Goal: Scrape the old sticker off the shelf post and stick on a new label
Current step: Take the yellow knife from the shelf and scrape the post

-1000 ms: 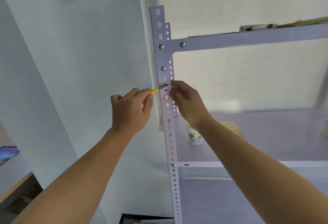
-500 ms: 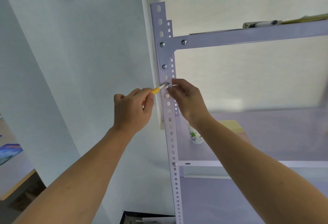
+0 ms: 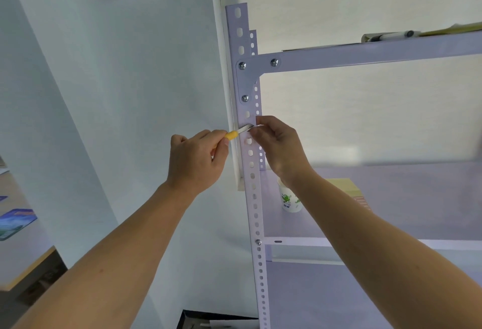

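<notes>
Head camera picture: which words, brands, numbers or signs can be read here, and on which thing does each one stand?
None can be read.
White paper cup with green leaf print: small green marks under the leaves, too blurred.
Blue printed card at the left edge: orange band, too blurred.
Beige box on the shelf: reddish print, too blurred.

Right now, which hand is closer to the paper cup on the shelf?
Right. The right hand is at the post just above the paper cup, its wrist covering the rim; the left hand holds the scraper left of the post.
</notes>
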